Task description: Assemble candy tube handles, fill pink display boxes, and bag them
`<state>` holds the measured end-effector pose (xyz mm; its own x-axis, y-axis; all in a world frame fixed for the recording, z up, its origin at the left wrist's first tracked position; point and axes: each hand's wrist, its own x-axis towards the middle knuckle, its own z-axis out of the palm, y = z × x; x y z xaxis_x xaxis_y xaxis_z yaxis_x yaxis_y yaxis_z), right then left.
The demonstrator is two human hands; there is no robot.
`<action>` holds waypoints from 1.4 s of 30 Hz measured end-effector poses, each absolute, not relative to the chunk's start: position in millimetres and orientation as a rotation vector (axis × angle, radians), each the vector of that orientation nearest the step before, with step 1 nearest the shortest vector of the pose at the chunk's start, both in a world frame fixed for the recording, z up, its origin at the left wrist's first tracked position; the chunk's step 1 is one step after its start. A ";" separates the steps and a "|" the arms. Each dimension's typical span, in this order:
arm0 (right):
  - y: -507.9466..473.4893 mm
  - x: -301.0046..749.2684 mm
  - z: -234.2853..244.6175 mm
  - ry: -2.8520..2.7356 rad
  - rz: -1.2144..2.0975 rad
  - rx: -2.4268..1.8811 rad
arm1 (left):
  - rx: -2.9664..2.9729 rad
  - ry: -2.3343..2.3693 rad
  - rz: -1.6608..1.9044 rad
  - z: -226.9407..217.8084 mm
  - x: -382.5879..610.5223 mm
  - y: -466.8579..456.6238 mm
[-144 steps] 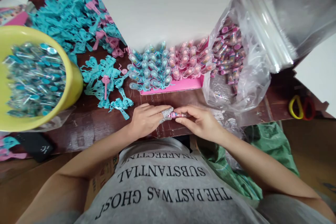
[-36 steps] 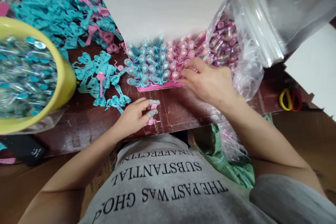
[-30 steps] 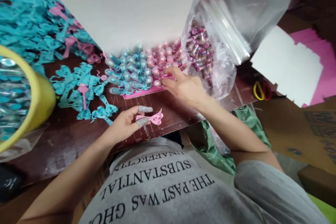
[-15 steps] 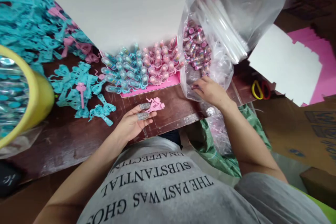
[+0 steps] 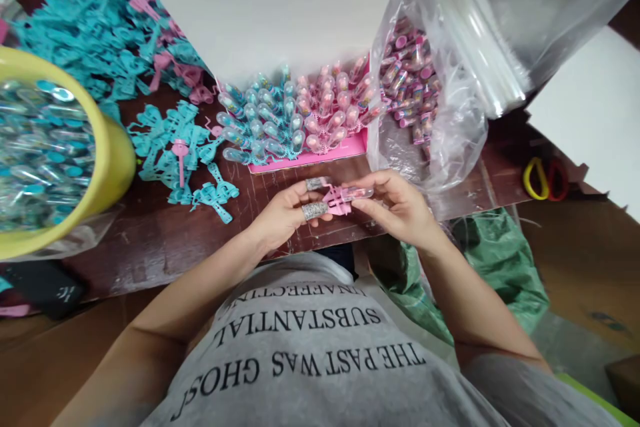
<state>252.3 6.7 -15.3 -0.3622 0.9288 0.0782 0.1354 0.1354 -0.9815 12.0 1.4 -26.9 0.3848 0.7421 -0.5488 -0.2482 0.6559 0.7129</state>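
My left hand [image 5: 295, 210], with grey tape round two fingers, is closed on a pink plastic piece [image 5: 337, 201] with a thin curly strip. My right hand [image 5: 400, 207] pinches a small clear capsule tube [image 5: 359, 193] with pink contents. The tube's left end meets the pink piece, over the front of the brown table [image 5: 240, 240]; I cannot tell how far it sits inside. Just behind stands a pink-edged display box [image 5: 310, 161] with rows of blue capsule tubes [image 5: 265, 117] and pink capsule tubes [image 5: 337, 103] upright in it.
A clear plastic bag [image 5: 460, 147] of pink tubes lies right of the box. At left are a yellow bucket [image 5: 117, 160] of blue tubes and heaps of blue plastic pieces [image 5: 100, 40]. Yellow-and-red scissors [image 5: 536, 179] lie right; a green sack [image 5: 500, 260] hangs below the edge.
My right hand has come out of the plastic bag with a capsule tube and moved to my left hand. Tube and pink piece now meet. The view has shifted left.
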 end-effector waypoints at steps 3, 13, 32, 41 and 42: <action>10.1 257.8 -14.6 -1.711 1.234 -1.066 | 0.685 0.995 0.646 -26.0 8.4 0.9; 23.0 251.8 -6.5 -2.013 1.038 -0.972 | 1.172 1.004 0.619 -20.7 -0.3 11.8; 48.1 268.9 -10.6 -1.753 1.082 -1.508 | 2.098 1.107 0.815 -28.2 -9.2 15.5; 142.3 283.7 -37.7 -2.109 0.455 -2.054 | 1.201 1.180 0.669 -55.6 12.0 7.5; 144.7 278.3 -38.8 -2.117 0.464 -2.098 | 1.169 1.194 0.682 -56.4 15.1 7.9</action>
